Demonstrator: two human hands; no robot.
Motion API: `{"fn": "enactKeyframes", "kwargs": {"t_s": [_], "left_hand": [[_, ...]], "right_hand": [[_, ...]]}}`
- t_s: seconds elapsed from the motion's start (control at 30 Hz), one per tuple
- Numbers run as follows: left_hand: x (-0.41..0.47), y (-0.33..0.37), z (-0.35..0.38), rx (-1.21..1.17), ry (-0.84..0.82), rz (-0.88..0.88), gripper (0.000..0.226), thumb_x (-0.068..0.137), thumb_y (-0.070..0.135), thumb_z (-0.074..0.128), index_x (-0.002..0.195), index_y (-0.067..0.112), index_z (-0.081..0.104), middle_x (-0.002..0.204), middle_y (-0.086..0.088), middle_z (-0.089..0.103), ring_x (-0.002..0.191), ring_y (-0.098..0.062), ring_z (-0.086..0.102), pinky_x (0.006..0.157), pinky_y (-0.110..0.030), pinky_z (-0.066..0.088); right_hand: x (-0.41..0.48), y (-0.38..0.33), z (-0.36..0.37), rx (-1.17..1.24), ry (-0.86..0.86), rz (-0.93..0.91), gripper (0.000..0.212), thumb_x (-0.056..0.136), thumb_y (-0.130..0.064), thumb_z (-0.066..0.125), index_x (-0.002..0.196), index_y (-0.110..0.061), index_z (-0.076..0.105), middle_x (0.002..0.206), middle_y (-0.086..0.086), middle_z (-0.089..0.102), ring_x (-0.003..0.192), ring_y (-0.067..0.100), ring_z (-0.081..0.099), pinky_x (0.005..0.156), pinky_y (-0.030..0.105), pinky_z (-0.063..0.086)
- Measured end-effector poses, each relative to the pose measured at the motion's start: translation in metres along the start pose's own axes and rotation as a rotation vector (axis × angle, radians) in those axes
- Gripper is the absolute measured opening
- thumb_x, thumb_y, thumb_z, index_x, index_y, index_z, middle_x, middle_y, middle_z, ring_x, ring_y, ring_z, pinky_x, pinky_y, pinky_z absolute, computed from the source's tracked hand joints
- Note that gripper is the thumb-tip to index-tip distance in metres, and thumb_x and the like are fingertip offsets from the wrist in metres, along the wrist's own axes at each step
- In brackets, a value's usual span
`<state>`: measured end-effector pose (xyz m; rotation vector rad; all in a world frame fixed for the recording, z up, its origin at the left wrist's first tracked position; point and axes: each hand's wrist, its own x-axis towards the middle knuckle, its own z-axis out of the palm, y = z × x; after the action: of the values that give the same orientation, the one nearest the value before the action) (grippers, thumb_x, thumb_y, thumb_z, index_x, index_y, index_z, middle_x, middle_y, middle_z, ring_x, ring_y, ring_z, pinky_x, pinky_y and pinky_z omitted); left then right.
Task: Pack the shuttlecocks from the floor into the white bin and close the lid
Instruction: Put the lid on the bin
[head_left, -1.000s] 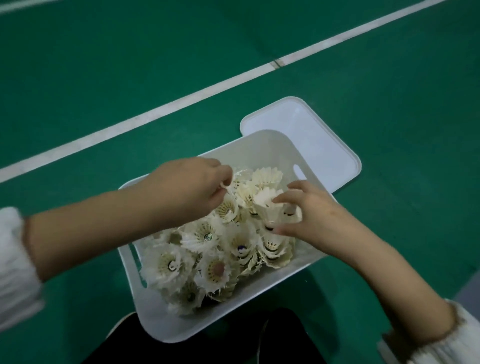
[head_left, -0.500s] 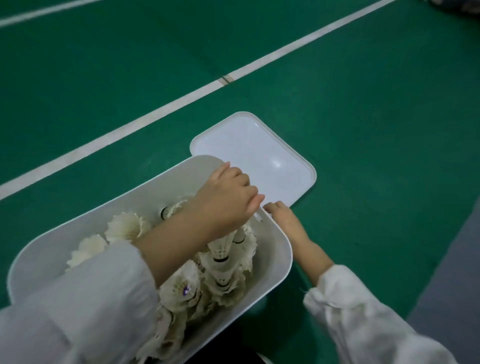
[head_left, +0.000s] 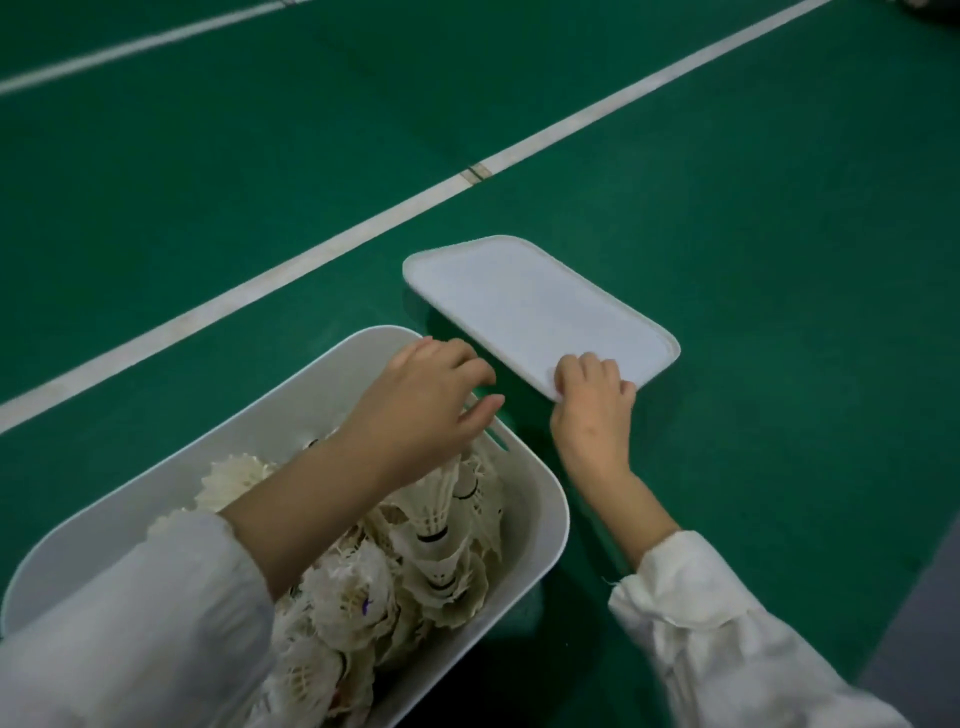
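Right fingers (head_left: 584, 370): curled down over the near corner of the lid (head_left: 530, 306). The thumb is hidden, so whether it sits under the edge cannot be told.
Right hand (head_left: 592, 415): low, just past the end wall of the bin (head_left: 550, 525), with a white sleeve (head_left: 727, 623) at the forearm.
Lid: a flat white panel with rounded corners and a raised lip, lying on the floor (head_left: 779, 234) just beyond the bin's far end. It is judged light, stiff and smooth enough to slide. A one-corner hold may let it tip, so a grip at mid-edge, or one hand at each short end, looks steadier.
Left fingers (head_left: 460, 358): loosely bent and spread, holding nothing visible.
Left hand (head_left: 421, 410): above the bin's far end, over the shuttlecocks (head_left: 441, 512).
Shuttlecocks: white and feathered, heaped and partly nested inside the bin. They are judged very light and fragile, so they should be taken by the cork and the feathers not crushed under the lid.
Bin: open-topped, with rounded corners and a slot handle in the end wall.
Floor: green court surface crossed by a white line (head_left: 311, 260).
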<state>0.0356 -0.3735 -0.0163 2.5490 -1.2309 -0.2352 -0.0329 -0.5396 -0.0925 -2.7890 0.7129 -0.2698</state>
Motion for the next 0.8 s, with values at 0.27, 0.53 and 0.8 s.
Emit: {"fn": "enactKeyframes", "kwargs": {"t_s": [0.27, 0.53, 0.8], "left_hand": [[0.008, -0.018, -0.076, 0.044, 0.297, -0.153, 0.070, 0.088, 0.017, 0.057, 0.145, 0.026, 0.017, 0.153, -0.001, 0.015, 0.140, -0.021, 0.016, 0.115, -0.038, 0.015], [-0.046, -0.063, -0.166, 0.285, 0.584, -0.085, 0.031, 0.073, 0.009, 0.069, 0.102, 0.010, 0.059, 0.101, -0.009, 0.063, 0.102, -0.030, 0.055, 0.107, -0.038, 0.020], [-0.151, -0.093, -0.215, 0.199, 0.653, -0.272, 0.021, 0.080, 0.032, 0.056, 0.070, 0.018, 0.044, 0.066, 0.007, 0.044, 0.070, -0.021, 0.040, 0.067, -0.030, 0.014]], "right_hand": [[0.027, -0.063, -0.104, 0.325, 0.258, -0.233, 0.037, 0.058, 0.009, 0.043, 0.083, -0.010, 0.063, 0.079, 0.001, 0.068, 0.079, 0.026, 0.061, 0.078, 0.028, 0.032], [0.010, -0.143, -0.175, 0.464, 0.352, -0.408, 0.027, 0.060, 0.006, 0.043, 0.074, -0.008, 0.063, 0.075, -0.019, 0.064, 0.073, 0.008, 0.046, 0.068, 0.022, 0.023], [-0.019, -0.179, -0.208, 0.811, 0.140, -0.363, 0.019, 0.071, -0.004, 0.052, 0.083, -0.018, 0.050, 0.083, -0.002, 0.060, 0.081, 0.010, 0.053, 0.071, 0.023, 0.042]]}}
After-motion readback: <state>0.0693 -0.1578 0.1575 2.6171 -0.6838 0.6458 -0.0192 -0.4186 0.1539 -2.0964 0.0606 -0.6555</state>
